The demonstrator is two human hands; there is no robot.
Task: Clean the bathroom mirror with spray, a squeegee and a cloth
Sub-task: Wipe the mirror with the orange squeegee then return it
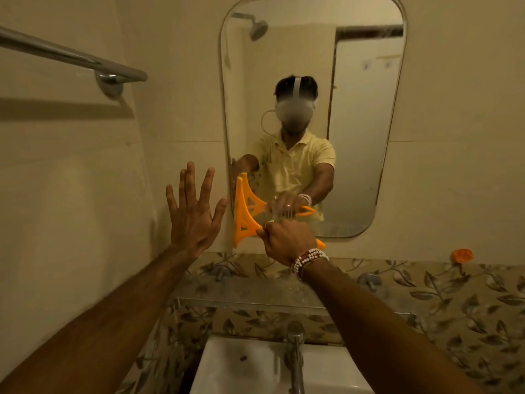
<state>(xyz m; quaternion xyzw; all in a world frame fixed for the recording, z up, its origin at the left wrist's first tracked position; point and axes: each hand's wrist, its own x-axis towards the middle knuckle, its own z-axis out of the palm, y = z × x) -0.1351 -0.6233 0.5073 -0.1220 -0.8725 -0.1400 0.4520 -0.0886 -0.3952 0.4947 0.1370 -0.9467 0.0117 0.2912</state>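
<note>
A tall rounded mirror hangs on the cream wall above the sink. My right hand grips the handle of an orange squeegee, whose blade stands upright against the mirror's lower left edge. My left hand is raised flat with fingers spread, on the wall just left of the mirror and the squeegee, holding nothing. The glass looks hazy in its lower part. I see no spray bottle and no cloth.
A glass shelf runs under the mirror above a white sink with a chrome tap. A chrome towel rail sticks out at upper left. An orange object sits on the leaf-patterned tile band at right.
</note>
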